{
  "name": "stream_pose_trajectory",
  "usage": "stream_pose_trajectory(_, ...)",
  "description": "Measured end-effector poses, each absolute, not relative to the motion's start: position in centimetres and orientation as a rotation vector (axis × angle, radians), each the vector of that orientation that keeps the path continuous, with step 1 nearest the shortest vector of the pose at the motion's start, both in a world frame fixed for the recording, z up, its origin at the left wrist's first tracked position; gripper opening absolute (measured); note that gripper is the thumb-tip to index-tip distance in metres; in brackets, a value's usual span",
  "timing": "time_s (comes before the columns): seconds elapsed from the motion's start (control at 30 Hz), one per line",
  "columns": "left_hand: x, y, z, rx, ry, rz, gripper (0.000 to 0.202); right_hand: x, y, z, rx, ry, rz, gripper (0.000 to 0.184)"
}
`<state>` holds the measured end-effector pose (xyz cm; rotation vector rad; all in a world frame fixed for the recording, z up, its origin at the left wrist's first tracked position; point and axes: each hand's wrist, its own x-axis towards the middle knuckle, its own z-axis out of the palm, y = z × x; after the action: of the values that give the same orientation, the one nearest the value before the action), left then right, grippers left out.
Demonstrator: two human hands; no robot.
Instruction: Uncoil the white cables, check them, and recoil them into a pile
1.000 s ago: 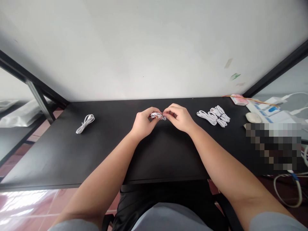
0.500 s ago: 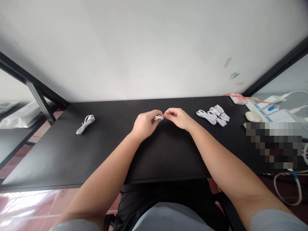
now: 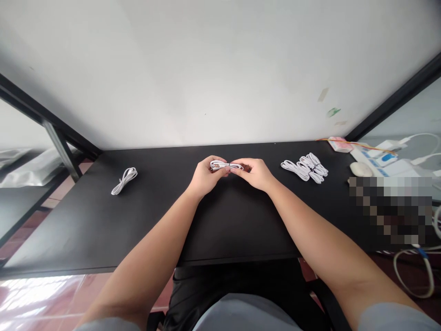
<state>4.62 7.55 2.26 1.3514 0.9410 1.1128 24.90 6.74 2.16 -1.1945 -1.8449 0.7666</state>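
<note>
A: Biggest first: a pale, flat wall (image 3: 206,73) backs a long, black, smooth-topped bench (image 3: 86,230).

B: And mid-bench, the bare left hand (image 3: 203,177) and bare right hand (image 3: 258,174) come thumb to thumb!

A: Right of them, a cluster of white, looped cable bundles (image 3: 303,167), perhaps parked there to leave the middle free for handwork.

B: Both hands are grasping one white, coiled cable bundle (image 3: 217,164), an end each, likely to keep its loops together. Touching the bench? Can't tell.

A: Off left, a lone white, twisted cable coil (image 3: 124,180), well apart.

B: And the thin black tie (image 3: 229,164) sits round the held bundle's waist, between the fingers.

A: Room? The bench's back edge is near; sideways looks roomier, the broadest stretch leftward, short of the coil.
</note>
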Motion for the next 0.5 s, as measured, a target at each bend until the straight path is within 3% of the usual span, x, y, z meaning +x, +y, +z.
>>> stream_pose_trajectory(0.5, 4.40, 8.23, 1.53, 1.493, 1.065, 1.009, 0.042, 24.92, 7.06, 1.67, -1.152, -1.861, 0.624, 0.030)
